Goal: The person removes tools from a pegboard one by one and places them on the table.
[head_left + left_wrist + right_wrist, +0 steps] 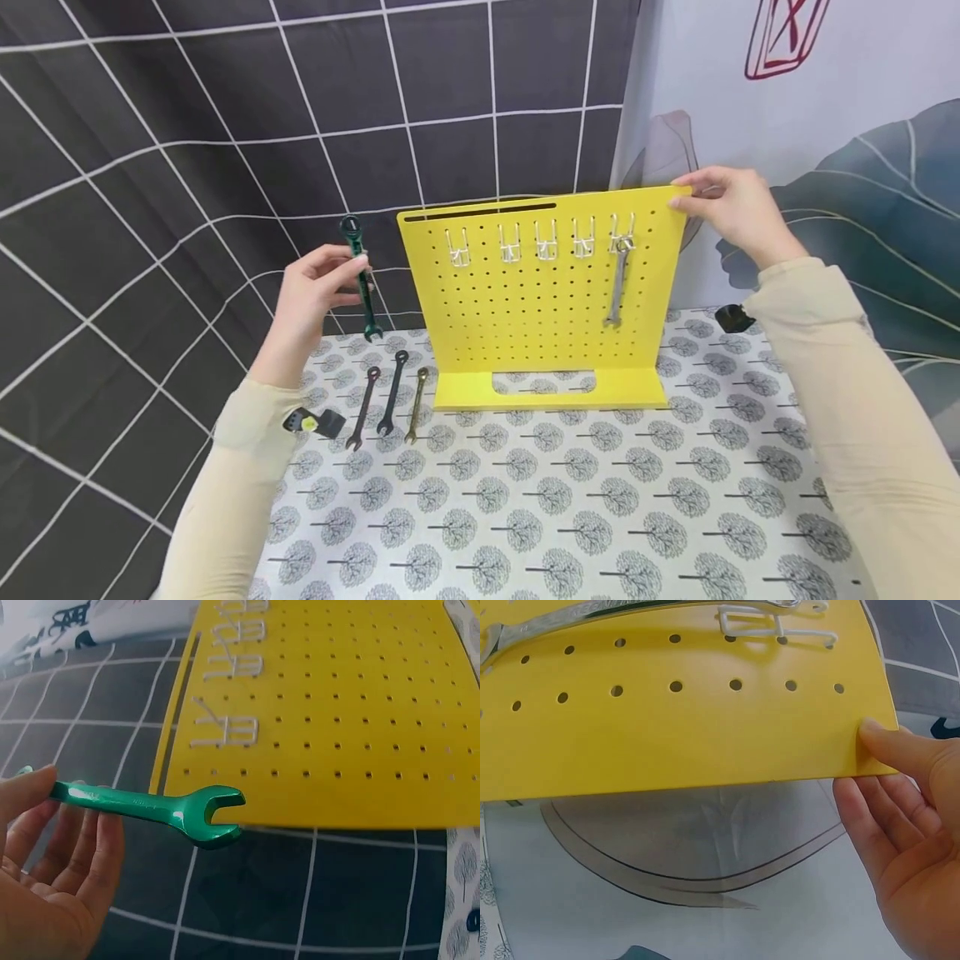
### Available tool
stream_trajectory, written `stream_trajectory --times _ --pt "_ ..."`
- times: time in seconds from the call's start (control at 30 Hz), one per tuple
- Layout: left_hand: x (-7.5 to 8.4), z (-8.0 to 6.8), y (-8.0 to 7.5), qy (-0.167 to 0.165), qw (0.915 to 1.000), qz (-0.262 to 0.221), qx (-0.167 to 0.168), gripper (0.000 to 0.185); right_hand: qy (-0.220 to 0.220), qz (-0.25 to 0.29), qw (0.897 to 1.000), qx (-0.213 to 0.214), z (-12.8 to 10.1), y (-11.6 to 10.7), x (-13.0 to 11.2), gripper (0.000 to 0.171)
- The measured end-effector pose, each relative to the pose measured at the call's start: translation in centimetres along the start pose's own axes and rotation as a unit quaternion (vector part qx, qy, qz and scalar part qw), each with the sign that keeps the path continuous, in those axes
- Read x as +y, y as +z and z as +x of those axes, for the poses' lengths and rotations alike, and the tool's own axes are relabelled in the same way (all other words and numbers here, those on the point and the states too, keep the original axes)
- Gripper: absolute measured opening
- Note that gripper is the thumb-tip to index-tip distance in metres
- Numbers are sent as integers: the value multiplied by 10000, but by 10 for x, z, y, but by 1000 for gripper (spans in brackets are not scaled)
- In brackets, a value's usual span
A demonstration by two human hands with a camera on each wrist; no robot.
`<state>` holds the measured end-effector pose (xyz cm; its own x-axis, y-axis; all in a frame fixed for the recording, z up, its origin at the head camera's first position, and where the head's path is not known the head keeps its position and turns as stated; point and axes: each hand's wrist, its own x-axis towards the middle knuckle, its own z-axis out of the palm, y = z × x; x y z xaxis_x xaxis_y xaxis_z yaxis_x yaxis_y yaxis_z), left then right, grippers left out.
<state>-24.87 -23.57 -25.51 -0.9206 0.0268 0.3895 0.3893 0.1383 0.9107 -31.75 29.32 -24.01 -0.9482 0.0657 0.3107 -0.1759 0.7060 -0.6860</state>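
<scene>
My left hand [318, 283] pinches a green combination wrench [127, 802] between thumb and fingers, left of the yellow pegboard [540, 333]. The wrench is upright in the head view, ring end up and open end down. With thumb in front and fingers behind, my right hand [738, 208] grips the pegboard's top right corner, also visible in the right wrist view. A silver wrench [617, 283] hangs from the rightmost white hook [622, 229]. The other white hooks [546, 246] in the row hold nothing.
Left of the pegboard's base lie a dark wrench [363, 408], a second dark wrench [393, 393] and a brass-coloured wrench [417, 405]. They rest on a tree-patterned tablecloth [465, 492]. A dark gridded curtain [450, 92] hangs behind.
</scene>
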Motion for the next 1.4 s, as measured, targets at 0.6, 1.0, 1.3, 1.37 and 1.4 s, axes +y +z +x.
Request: stream_trajectory --times 0.6,1.0,1.3,1.37,1.4 --pt "-44 -20 -71 -856 9895 916 715 12 -102 132 9999 10 2 2 0 52" --pt "-75 -25 -100 -1521 9754 1200 1052 4 -14 119 9999 43 0 2 0 53" --pt "-106 -28 -105 -1981 9614 1698 877 32 17 108 9999 40 0 3 0 53" --pt "-112 -28 -104 -2032 9585 1831 799 39 27 118 9999 36 0 2 0 53" --pt "-114 -28 -103 -2062 9573 1877 758 41 26 121 9999 42 0 2 0 53"
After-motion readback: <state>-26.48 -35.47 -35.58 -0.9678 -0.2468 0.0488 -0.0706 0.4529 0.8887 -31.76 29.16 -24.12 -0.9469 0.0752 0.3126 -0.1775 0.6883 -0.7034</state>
